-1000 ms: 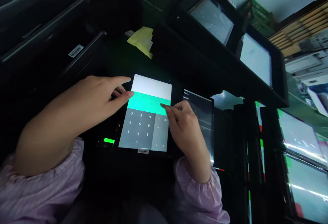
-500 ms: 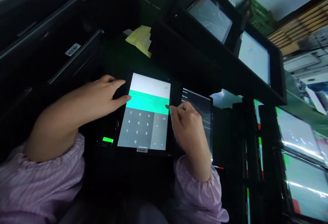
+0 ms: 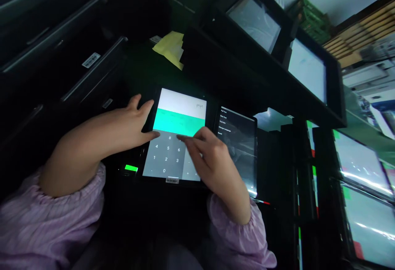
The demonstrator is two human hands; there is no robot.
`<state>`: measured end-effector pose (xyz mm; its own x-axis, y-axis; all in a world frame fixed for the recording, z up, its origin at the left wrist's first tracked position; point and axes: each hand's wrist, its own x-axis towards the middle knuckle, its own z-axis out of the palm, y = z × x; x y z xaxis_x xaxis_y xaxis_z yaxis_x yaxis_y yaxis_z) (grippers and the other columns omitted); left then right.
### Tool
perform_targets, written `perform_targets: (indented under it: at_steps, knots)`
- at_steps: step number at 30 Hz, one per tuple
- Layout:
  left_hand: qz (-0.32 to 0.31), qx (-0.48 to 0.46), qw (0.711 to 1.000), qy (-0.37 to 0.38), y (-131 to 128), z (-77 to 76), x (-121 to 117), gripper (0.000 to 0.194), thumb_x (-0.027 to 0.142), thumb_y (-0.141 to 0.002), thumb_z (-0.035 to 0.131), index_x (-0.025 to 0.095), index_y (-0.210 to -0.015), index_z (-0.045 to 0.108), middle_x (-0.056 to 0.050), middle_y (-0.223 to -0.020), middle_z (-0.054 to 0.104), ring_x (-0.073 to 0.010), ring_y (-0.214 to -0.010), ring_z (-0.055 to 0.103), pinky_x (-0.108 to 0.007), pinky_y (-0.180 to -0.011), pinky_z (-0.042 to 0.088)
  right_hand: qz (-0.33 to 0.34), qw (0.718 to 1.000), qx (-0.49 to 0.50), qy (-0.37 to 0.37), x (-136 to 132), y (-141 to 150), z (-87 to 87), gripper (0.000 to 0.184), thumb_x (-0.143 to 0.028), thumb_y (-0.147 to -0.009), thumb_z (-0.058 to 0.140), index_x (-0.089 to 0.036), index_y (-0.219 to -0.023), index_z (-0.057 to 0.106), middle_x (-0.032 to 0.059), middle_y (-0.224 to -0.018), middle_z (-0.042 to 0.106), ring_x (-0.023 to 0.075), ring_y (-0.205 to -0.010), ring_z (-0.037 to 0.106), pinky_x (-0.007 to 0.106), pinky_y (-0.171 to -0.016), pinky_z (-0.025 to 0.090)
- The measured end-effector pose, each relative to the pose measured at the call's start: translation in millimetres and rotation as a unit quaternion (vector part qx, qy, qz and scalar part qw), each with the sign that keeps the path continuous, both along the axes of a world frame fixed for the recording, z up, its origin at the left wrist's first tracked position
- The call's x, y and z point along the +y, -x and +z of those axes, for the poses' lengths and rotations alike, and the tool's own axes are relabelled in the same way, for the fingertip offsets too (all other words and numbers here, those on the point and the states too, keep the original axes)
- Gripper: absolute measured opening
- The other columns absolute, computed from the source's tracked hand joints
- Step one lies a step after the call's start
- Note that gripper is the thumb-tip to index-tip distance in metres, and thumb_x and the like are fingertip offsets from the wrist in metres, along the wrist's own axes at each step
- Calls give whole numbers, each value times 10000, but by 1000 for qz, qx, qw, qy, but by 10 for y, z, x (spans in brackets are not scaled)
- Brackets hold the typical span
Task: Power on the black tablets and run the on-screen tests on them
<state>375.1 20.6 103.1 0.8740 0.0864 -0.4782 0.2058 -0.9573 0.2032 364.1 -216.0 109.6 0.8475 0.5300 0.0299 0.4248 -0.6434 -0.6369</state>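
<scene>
Turquoise fills the middle band of a calculator screen on the black tablet (image 3: 174,122), with the grey keypad below it. The right hand (image 3: 206,159) has slid left across the keypad compared with the earlier frame, when it sat by the DEL key. Its curled fingers (image 3: 185,138) now hang near the 8 and 9 keys and hide the operator column, though I cannot tell whether they touch the glass. The left hand (image 3: 132,122) has its fingers spread at the tablet's upper left edge, with the thumb reaching in over the 7 key. The hands are apart and neither grips anything. Small characters now show at the top right of the calculator display. Just right of the tablet, a second dark tablet (image 3: 237,150) shows more lines of menu text. Yellow paper (image 3: 169,47) lies above the tablet.
</scene>
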Motion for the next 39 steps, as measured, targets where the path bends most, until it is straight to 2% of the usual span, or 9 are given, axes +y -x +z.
perform_targets:
  at_steps: [3, 7, 9, 14, 19, 25, 28, 33, 39]
  knots:
    - [19, -33, 999, 18, 23, -29, 45, 1052, 742, -858, 583, 251, -1691, 170, -189, -1740, 164, -602, -1359, 475, -717, -1044, 461, -87, 996, -34, -16, -125, -72, 35, 424, -276, -1057, 455, -158, -714, 675, 6, -766, 488, 103, -616, 527, 271, -571, 391]
    - [33, -81, 995, 51, 47, -39, 138, 1054, 730, -862, 599, 301, -1694, 115, -174, -1669, 343, -585, -1368, 478, -707, -1065, 454, -126, 990, -43, 40, -189, -147, -14, 416, -255, -1041, 468, -167, -656, 598, -12, -707, 447, 96, -572, 465, 275, -539, 329]
    - [39, -75, 995, 53, 42, -13, 149, 991, 715, -899, 552, 320, -1695, 113, -159, -1660, 367, -574, -1384, 468, -709, -1085, 434, -118, 991, -40, 48, -161, -153, -56, 399, -265, -1050, 459, -154, -725, 662, 1, -752, 471, 103, -603, 480, 278, -559, 348]
    - [40, -67, 995, 64, 22, 36, 126, 909, 694, -932, 514, 329, -1691, 172, -140, -1631, 419, -541, -1380, 492, -681, -1112, 421, -74, 995, -31, 52, -93, -130, -90, 379, -312, -1070, 429, -172, -1193, 760, 46, -905, 523, 146, -726, 556, 295, -627, 424]
    - [43, -89, 993, 58, 21, 69, 110, 864, 680, -945, 502, 309, -1680, 237, -150, -1582, 478, -536, -1366, 509, -686, -1091, 440, -131, 987, -57, 67, -152, -146, -61, 419, -278, -1053, 437, -127, -844, 768, 47, -853, 517, 135, -675, 520, 304, -606, 402]
    - [55, -56, 996, 42, -27, 205, -1, 759, 621, -965, 499, 329, -1648, 345, -65, -1707, 303, -506, -1402, 485, -650, -1137, 425, -89, 993, -28, 70, -114, -136, -82, 404, -316, -1065, 432, -177, -1272, 750, 54, -915, 540, 151, -704, 555, 308, -632, 421]
    - [53, -65, 995, 54, -48, 231, -23, 733, 616, -970, 490, 333, -1637, 374, -23, -1737, 232, -478, -1458, 430, -630, -1173, 404, -113, 991, -42, 63, -218, -163, -40, 414, -325, -1058, 427, -177, -1228, 775, 59, -898, 568, 165, -727, 578, 320, -663, 433]
    - [68, -87, 989, 99, -130, 184, -13, 690, 590, -963, 507, 323, -1596, 449, -13, -1727, 264, -424, -1564, 268, -595, -1252, 319, -243, 963, -67, 93, -603, -272, -5, 462, -403, -1036, 415, -174, -1087, 814, 65, -830, 581, 195, -730, 574, 357, -696, 453]
    - [114, -111, 974, 161, -263, 121, -28, 630, 543, -984, 505, 315, -1570, 478, -31, -1702, 325, -377, -1536, 345, -566, -1261, 312, -265, 956, -49, 113, -772, -355, -121, 526, -476, -1028, 382, -189, -1151, 806, 106, -887, 640, 247, -841, 617, 406, -783, 479]
